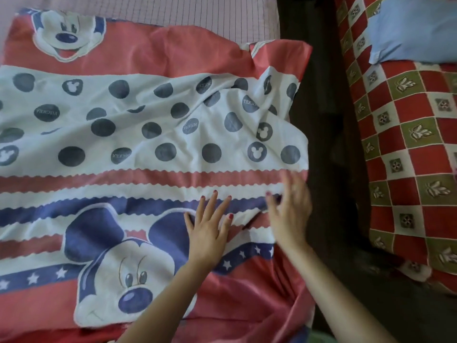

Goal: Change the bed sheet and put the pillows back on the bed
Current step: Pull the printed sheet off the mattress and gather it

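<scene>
Cartoon-mouse bed sheet (148,134) lies spread across the mattress, and both hands are down on it near its right edge. The left hand (210,229) lies flat, fingers straight and fanned, palm on the sheet beside the big mouse face, gripping nothing. The right hand (290,209) hovers just right of it at the sheet's edge, blurred, fingers loosely spread; whether it touches the cloth I cannot tell, but it holds nothing. Beyond the sheet's far edge the pink striped mattress cover (210,16) shows bare, so the sheet looks short of full coverage. Wrinkles bunch in the polka-dot band ahead of the hands. To do this well: sweep outward from the sheet's middle, push those creases toward the right edge, then square the folded-back corner (279,53). Right of the sheet, across the dark gap, a blue pillow (415,28) waits on the checked bedspread (408,144).
</scene>
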